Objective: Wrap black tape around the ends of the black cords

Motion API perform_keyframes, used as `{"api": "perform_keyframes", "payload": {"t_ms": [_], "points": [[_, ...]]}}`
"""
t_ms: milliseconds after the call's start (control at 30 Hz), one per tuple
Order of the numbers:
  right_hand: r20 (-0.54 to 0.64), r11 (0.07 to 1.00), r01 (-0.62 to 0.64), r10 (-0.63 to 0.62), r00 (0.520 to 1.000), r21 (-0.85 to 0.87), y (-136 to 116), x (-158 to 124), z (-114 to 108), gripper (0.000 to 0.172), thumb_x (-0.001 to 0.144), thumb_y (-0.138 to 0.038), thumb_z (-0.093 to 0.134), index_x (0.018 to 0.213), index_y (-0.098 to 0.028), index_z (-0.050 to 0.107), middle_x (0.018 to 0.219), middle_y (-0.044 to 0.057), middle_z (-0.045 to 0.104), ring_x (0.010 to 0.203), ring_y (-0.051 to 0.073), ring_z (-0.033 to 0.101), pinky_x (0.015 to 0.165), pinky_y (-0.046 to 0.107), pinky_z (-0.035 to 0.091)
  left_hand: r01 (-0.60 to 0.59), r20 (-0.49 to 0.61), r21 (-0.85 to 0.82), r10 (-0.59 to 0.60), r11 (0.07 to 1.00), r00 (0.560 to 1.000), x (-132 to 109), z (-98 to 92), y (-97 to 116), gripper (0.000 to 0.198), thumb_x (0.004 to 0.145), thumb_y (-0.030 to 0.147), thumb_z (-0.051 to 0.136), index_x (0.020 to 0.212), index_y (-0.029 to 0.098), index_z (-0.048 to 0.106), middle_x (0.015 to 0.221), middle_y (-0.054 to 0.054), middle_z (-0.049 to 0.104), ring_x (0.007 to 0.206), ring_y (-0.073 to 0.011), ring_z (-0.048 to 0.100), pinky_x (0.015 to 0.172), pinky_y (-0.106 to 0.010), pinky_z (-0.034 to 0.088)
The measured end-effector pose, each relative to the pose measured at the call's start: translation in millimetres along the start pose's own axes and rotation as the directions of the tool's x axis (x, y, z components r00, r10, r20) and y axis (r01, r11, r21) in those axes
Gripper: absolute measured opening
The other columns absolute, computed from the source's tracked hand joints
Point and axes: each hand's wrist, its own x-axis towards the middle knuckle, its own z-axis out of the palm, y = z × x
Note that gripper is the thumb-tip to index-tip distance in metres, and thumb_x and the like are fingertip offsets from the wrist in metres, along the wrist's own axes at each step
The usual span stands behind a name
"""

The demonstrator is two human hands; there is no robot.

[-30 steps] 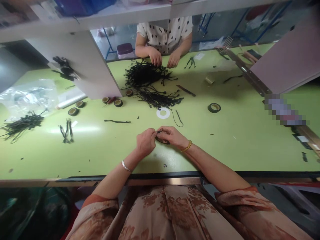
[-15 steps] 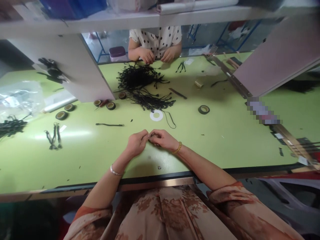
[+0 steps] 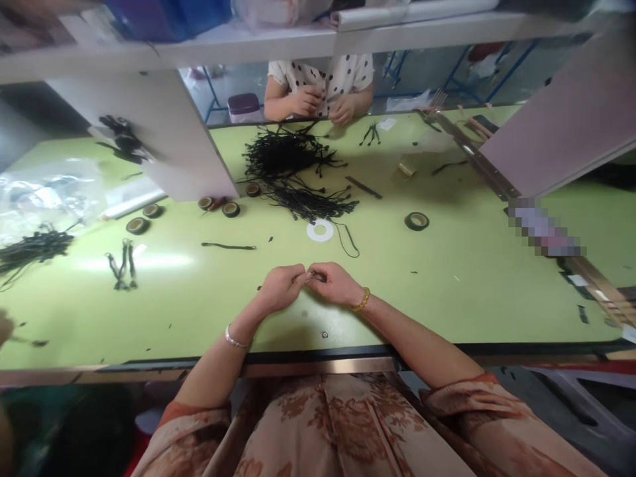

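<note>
My left hand (image 3: 279, 289) and my right hand (image 3: 336, 284) meet fingertip to fingertip just above the green table (image 3: 447, 278), near its front edge. Both are closed in a pinch on a small dark piece (image 3: 315, 277), most of it hidden by the fingers. A silver bangle sits on my left wrist and a gold bracelet on my right. A white ring (image 3: 320, 230) and a loose black cord (image 3: 348, 238) lie on the table just beyond my hands.
A heap of black cords (image 3: 293, 165) fills the table's middle. Across it a person in a dotted top works with both hands (image 3: 322, 105). Tape rolls (image 3: 416, 220) (image 3: 230, 209) (image 3: 137, 226), a short black strip (image 3: 228, 246), a white upright panel (image 3: 163, 132) and plastic bags (image 3: 44, 192) are around.
My hands have stayed together on the small piece, their fingers shifting slightly. The view has swung a little. The person opposite has lifted both hands off the cord heap.
</note>
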Motion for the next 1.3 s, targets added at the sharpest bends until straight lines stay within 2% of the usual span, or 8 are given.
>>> {"api": "perform_keyframes", "payload": {"t_ms": [233, 400, 600, 733, 833, 1033, 1167, 1300], "points": [[0.078, 0.96, -0.15, 0.135, 0.988, 0.235, 0.8, 1.3, 2.5, 0.028, 0.076, -0.043, 0.061, 0.069, -0.016, 0.056, 0.056, -0.005, 0.042, 0.052, 0.009, 0.032, 0.051, 0.025, 0.024, 0.031, -0.046, 0.184, -0.023, 0.982, 0.999, 0.7, 6.6, -2.2, 0.038, 0.096, 0.036, 0.035, 0.065, 0.02, 0.048, 0.059, -0.001, 0.055, 0.055, -0.0137, 0.045, 0.057, -0.026, 0.03], [0.097, 0.9, -0.218, 0.195, 0.976, 0.379, -1.6, 1.0, 1.6, 0.032, 0.073, -0.047, 0.066, 0.072, -0.017, 0.056, 0.053, -0.007, 0.039, 0.049, 0.007, 0.029, 0.048, 0.025, 0.02, 0.092, -0.108, 0.132, -0.078, 0.987, 0.991, -1.2, 10.0, 4.2, 0.037, 0.097, 0.036, 0.033, 0.067, 0.02, 0.047, 0.06, -0.001, 0.054, 0.056, -0.0138, 0.045, 0.058, -0.026, 0.032], [0.101, 0.951, -0.169, 0.147, 0.984, 0.258, -1.1, -0.6, 0.3, 0.03, 0.073, -0.044, 0.063, 0.07, -0.015, 0.058, 0.056, -0.006, 0.042, 0.053, 0.008, 0.032, 0.051, 0.024, 0.023, 0.034, 0.058, -0.096, -0.029, 0.995, 0.998, -1.3, 2.9, -1.8, 0.038, 0.091, 0.045, 0.043, 0.064, 0.019, 0.037, 0.057, 0.006, 0.035, 0.056, -0.0094, 0.032, 0.055, -0.023, 0.027], [0.126, 0.962, -0.184, 0.16, 0.979, 0.203, 0.2, -1.1, 2.1, 0.031, 0.076, -0.046, 0.06, 0.069, -0.016, 0.055, 0.055, -0.006, 0.039, 0.053, 0.008, 0.031, 0.051, 0.025, 0.024, 0.028, 0.109, -0.126, -0.015, 0.992, 0.994, -0.1, -0.3, -6.8, 0.04, 0.093, 0.045, 0.038, 0.063, 0.018, 0.038, 0.058, 0.006, 0.034, 0.058, -0.009, 0.033, 0.057, -0.023, 0.027], [0.135, 0.96, -0.188, 0.162, 0.978, 0.208, 4.0, 0.9, 2.7, 0.033, 0.076, -0.05, 0.06, 0.07, -0.017, 0.053, 0.056, -0.006, 0.038, 0.052, 0.009, 0.031, 0.05, 0.025, 0.023, 0.021, 0.048, -0.076, -0.017, 0.997, 0.999, -0.4, 3.6, -5.6, 0.038, 0.094, 0.041, 0.037, 0.063, 0.018, 0.039, 0.057, 0.005, 0.037, 0.058, -0.0093, 0.033, 0.058, -0.023, 0.027], [-0.011, 0.996, -0.035, 0.036, 0.999, 0.086, 8.9, 3.4, 3.2, 0.032, 0.078, -0.048, 0.057, 0.066, -0.019, 0.051, 0.057, -0.005, 0.039, 0.056, 0.011, 0.033, 0.055, 0.026, 0.027, -0.058, -0.14, 0.225, 0.092, 0.973, 0.986, -1.3, 15.3, -6.3, 0.038, 0.097, 0.036, 0.034, 0.065, 0.018, 0.047, 0.061, -0.001, 0.052, 0.056, -0.012, 0.041, 0.056, -0.026, 0.027], [-0.087, 0.998, 0.015, -0.021, 0.996, -0.067, 9.1, 3.4, 10.3, 0.024, 0.078, -0.039, 0.054, 0.064, -0.019, 0.05, 0.053, -0.004, 0.04, 0.054, 0.012, 0.035, 0.056, 0.027, 0.028, -0.103, -0.137, 0.358, 0.161, 0.928, 0.977, -2.8, 19.3, -7.4, 0.037, 0.097, 0.032, 0.032, 0.071, 0.017, 0.054, 0.065, -0.005, 0.059, 0.059, -0.0139, 0.049, 0.056, -0.026, 0.03], [-0.277, 0.939, -0.017, -0.084, 0.957, -0.344, 12.1, 11.2, 11.3, 0.013, 0.073, -0.026, 0.056, 0.062, -0.019, 0.055, 0.054, 0.001, 0.052, 0.061, 0.017, 0.043, 0.061, 0.029, 0.029, -0.231, -0.057, 0.294, 0.258, 0.928, 0.964, -8.0, 26.4, 10.6, 0.033, 0.096, 0.031, 0.035, 0.073, 0.017, 0.055, 0.067, -0.005, 0.06, 0.06, -0.0135, 0.051, 0.056, -0.026, 0.032]]}}
